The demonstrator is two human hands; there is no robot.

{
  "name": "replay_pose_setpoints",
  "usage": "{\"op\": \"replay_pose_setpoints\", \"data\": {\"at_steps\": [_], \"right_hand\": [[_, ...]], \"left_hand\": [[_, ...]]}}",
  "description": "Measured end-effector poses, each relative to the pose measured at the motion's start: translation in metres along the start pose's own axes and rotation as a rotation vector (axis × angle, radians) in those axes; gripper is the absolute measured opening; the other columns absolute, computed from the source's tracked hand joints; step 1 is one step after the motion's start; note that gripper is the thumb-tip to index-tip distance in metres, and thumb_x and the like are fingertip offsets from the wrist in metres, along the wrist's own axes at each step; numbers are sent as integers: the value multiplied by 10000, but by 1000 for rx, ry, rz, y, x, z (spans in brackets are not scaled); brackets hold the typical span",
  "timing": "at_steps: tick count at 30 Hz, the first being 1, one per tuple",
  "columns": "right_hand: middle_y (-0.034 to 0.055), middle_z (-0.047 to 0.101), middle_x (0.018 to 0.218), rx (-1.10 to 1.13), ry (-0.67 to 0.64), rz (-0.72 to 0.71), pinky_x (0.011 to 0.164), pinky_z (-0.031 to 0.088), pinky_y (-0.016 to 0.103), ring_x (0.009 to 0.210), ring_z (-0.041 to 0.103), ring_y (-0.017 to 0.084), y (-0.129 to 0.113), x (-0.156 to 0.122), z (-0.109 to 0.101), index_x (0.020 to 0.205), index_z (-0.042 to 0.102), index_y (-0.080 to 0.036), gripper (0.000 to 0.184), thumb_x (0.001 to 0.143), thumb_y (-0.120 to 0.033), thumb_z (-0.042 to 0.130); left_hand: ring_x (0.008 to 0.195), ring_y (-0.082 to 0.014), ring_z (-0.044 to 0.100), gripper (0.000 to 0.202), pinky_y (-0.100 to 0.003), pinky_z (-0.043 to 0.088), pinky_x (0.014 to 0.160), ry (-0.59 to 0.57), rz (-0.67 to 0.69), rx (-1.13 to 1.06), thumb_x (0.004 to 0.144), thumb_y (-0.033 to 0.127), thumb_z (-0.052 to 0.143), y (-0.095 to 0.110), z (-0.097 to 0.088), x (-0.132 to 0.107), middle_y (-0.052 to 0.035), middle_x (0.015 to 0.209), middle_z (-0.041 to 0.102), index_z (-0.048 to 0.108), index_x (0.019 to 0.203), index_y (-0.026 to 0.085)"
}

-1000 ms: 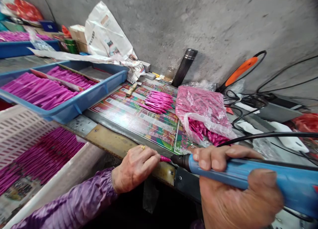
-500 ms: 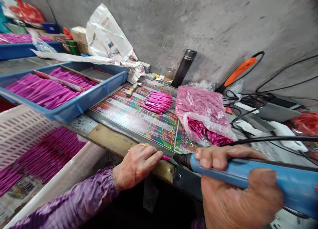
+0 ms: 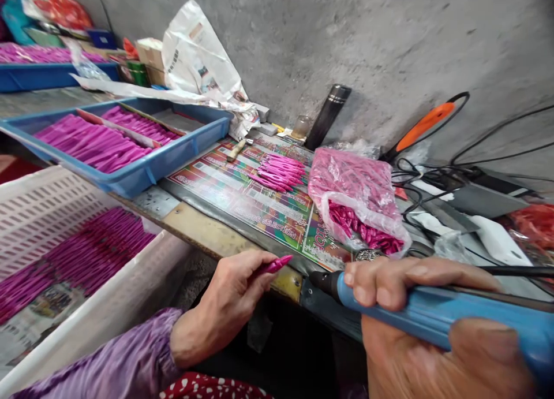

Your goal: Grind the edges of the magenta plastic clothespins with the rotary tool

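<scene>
The person's left hand (image 3: pixel 227 295) pinches a slim magenta stick (image 3: pixel 274 265) between thumb and fingers, its pointed end sticking out toward the right of the frame. The right hand (image 3: pixel 428 324) is closed around a blue corded hand tool (image 3: pixel 433 306), fingers wrapped over the barrel. The tool's black tip sits just beside the magenta stick, and the two are not touching. Both hands are at the near edge of a workbench, in the lower middle and lower right of the frame.

Beyond the hands lies a multicoloured printed mat (image 3: pixel 242 205). The word "SELECTION" can be read on it, upside down from this viewpoint; the rest of its small print is too blurred to read. A loose pile of similar magenta sticks (image 3: pixel 277 172) lies on the mat, with a small wooden-handled tool (image 3: pixel 236 150) just to its left. To the right, a clear plastic bag (image 3: pixel 352 197) is packed with more magenta pieces.

At left, a blue tray (image 3: pixel 190 148) holds neat rows of magenta sticks, and a white perforated crate (image 3: pixel 56 205) below it holds more. A purple sleeve (image 3: pixel 99 358) covers the left forearm. A dark metal flask (image 3: pixel 328 109) stands against the concrete wall (image 3: pixel 389 41).
</scene>
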State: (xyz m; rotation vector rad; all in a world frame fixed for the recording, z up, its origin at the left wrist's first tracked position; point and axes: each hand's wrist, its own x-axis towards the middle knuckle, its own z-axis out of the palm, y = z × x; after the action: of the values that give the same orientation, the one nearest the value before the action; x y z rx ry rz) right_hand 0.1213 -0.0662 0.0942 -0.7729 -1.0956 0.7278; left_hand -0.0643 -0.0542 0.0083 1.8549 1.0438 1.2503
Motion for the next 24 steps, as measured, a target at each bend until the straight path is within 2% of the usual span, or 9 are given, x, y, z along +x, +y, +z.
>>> {"op": "replay_pose_setpoints", "data": {"at_steps": [5, 7, 13, 18, 24], "right_hand": [[-56, 560, 576, -24, -36, 13, 603, 540, 323, 522, 544, 132, -1, -3, 4, 761, 644, -231, 379, 821, -573, 797], [-56, 557, 569, -35, -55, 14, 595, 536, 322, 517, 545, 131, -1, -4, 6, 748, 638, -227, 394, 826, -582, 790], [-62, 568, 580, -12, -98, 34, 589, 522, 311, 524, 544, 124, 0, -7, 12, 780, 645, -228, 366, 833, -557, 796], [-63, 574, 580, -3, -169, 19, 569, 509, 315, 514, 550, 125, 3, -8, 14, 788, 649, -221, 366, 851, -554, 785], [-54, 595, 599, 17, -232, 32, 573, 506, 327, 520, 568, 136, 6, -9, 13, 824, 666, -226, 296, 850, -498, 778]], "left_hand": [[518, -71, 484, 304, -174, 319, 454, -155, -584, -504, 939, 439, 664, 7, 0, -9, 4, 703, 673, 691, 995, 141], [480, -56, 471, 396, -162, 296, 428, -163, -732, -606, 883, 514, 715, 8, 2, -13, 0, 697, 678, 656, 990, 137], [433, -51, 476, 530, -138, 261, 366, -121, -872, -698, 775, 613, 774, 16, 8, -19, 0, 669, 677, 614, 973, 148], [405, -41, 438, 512, -143, 222, 340, -100, -994, -813, 680, 557, 843, 23, 11, -18, 13, 655, 667, 578, 894, 175], [399, -31, 437, 442, -159, 282, 413, -20, -1061, -1000, 588, 411, 882, 14, 19, -17, -3, 570, 653, 591, 804, 157]]}}
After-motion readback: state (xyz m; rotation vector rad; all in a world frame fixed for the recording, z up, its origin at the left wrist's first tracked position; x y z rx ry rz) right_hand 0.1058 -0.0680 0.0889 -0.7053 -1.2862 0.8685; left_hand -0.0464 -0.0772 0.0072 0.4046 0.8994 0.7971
